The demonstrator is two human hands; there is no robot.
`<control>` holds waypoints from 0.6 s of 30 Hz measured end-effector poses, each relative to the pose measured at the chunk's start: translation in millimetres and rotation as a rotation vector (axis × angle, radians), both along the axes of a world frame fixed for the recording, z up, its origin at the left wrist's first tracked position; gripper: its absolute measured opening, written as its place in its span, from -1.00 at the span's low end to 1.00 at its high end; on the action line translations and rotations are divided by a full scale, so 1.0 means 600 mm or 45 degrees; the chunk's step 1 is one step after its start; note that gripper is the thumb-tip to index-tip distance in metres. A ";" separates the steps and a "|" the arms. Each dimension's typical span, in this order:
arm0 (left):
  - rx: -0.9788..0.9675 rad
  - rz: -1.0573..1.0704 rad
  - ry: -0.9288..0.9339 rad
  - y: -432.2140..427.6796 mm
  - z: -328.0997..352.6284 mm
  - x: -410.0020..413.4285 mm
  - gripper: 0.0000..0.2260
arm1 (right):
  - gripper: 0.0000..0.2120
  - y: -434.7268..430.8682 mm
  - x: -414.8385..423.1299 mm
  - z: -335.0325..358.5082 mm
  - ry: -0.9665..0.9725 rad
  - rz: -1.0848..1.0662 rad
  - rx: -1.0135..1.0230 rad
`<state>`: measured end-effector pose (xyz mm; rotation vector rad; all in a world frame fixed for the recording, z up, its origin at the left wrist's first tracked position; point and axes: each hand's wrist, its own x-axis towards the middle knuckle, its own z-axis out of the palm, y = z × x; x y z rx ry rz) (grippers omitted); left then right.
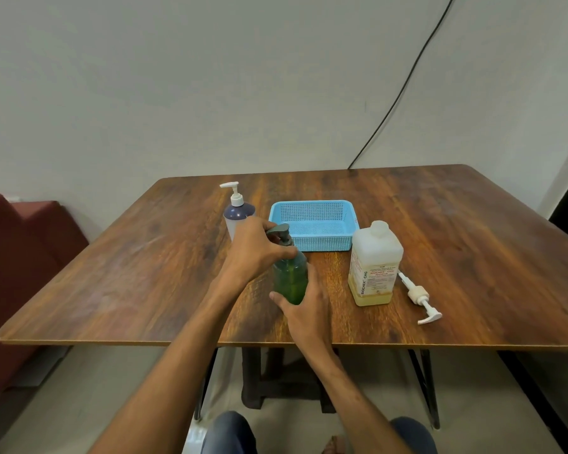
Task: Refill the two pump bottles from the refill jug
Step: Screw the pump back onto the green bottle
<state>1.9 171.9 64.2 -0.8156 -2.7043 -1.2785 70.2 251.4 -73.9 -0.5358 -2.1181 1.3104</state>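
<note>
Green pump bottle (291, 280) upright, body gripped by right hand (304, 309); pump collar pinched from above by left hand (254, 249).

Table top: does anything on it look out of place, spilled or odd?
A loose white pump head lies on its side on the table, right of the refill jug, attached to no bottle. No spill shows.

You're showing bare forearms (184, 339) behind your left hand (253, 253) and right hand (305, 309), and you're wearing dark blue jeans (230, 434), both knees peeking in well below the hands, nearer you.
</note>
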 end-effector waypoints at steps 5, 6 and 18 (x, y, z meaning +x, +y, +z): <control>0.069 -0.043 0.027 -0.005 -0.005 0.003 -0.65 | -0.20 0.000 0.004 0.002 0.015 0.027 -0.013; 0.095 -0.044 0.030 -0.007 -0.007 0.004 -0.61 | -0.21 -0.001 0.005 0.003 0.021 0.030 -0.015; 0.582 0.005 -0.170 -0.017 -0.064 0.023 -0.30 | -0.18 -0.001 0.003 0.001 0.022 0.032 -0.004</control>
